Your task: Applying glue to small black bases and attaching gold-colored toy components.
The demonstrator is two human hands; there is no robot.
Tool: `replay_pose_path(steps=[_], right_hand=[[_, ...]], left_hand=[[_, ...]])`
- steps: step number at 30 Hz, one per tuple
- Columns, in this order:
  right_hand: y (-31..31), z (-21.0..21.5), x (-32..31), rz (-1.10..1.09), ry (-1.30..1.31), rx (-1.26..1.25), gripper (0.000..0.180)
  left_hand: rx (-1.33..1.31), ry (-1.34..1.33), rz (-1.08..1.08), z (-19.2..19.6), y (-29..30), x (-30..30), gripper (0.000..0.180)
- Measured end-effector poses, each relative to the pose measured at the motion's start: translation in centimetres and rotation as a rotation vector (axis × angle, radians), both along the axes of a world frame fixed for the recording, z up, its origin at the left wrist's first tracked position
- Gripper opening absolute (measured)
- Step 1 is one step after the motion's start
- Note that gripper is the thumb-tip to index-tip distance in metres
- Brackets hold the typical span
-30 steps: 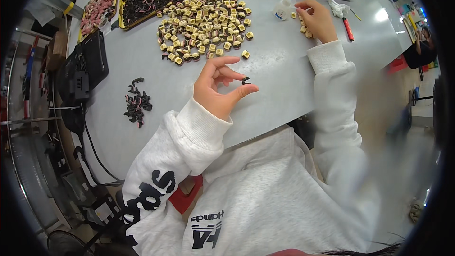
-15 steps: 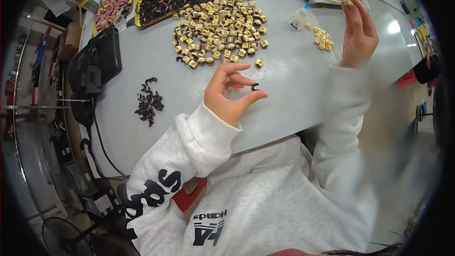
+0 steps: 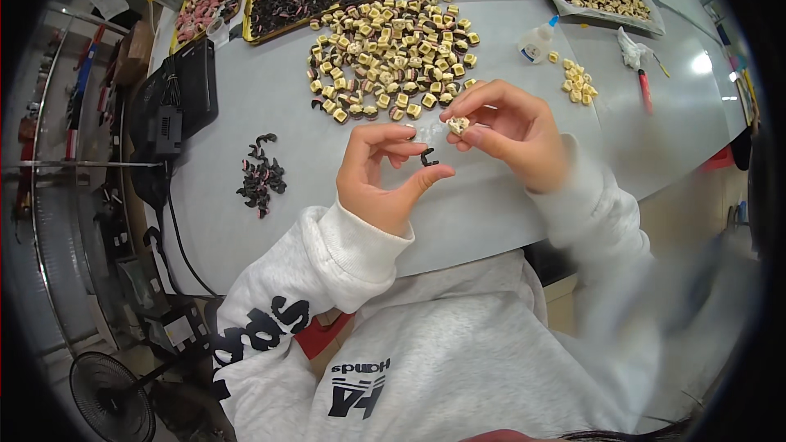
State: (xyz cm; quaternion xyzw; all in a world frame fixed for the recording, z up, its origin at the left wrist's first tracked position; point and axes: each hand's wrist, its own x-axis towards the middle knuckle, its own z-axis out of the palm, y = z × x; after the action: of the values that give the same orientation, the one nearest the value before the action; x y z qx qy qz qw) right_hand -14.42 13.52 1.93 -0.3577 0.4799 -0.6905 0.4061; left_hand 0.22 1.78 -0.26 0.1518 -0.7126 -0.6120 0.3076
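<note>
Black clip (image 3: 427, 157) pinched by left hand (image 3: 378, 184); right hand (image 3: 509, 133) pinches cream piece (image 3: 458, 124).

Black clip (image 3: 427, 157), cream block (image 3: 458, 124), grey table (image 3: 270, 98), white sleeves (image 3: 344, 250).

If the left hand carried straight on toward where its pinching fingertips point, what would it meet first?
The left hand, pinching a small black clip, points right toward the right hand. It would probably first meet the cream piece held there, or those fingertips; depth is unclear.
</note>
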Motion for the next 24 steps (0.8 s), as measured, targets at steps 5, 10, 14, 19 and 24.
replay_pose_path(steps=[5,10,14,19,24], right_hand=[[-0.3,-1.0,0.0,0.026,0.059,-0.073,0.019],[-0.4,-1.1,0.5,0.044,-0.067,0.041,0.026],[-0.3,-1.0,0.7,0.056,-0.168,0.105,0.031],[-0.5,-1.2,0.8,0.117,-0.188,0.156,0.034],[-0.4,-1.0,0.7,0.155,-0.21,0.165,0.034]], left_hand=[[-0.029,0.021,0.041,0.0,-0.1,0.0,0.052],[-0.048,0.032,0.046,-0.1,-0.3,0.1,0.051],[-0.102,0.05,0.05,-0.3,-0.5,0.1,0.049],[-0.216,0.097,0.057,-0.4,-0.7,0.1,0.047],[-0.317,0.075,-0.004,-0.4,-1.0,0.2,0.053]])
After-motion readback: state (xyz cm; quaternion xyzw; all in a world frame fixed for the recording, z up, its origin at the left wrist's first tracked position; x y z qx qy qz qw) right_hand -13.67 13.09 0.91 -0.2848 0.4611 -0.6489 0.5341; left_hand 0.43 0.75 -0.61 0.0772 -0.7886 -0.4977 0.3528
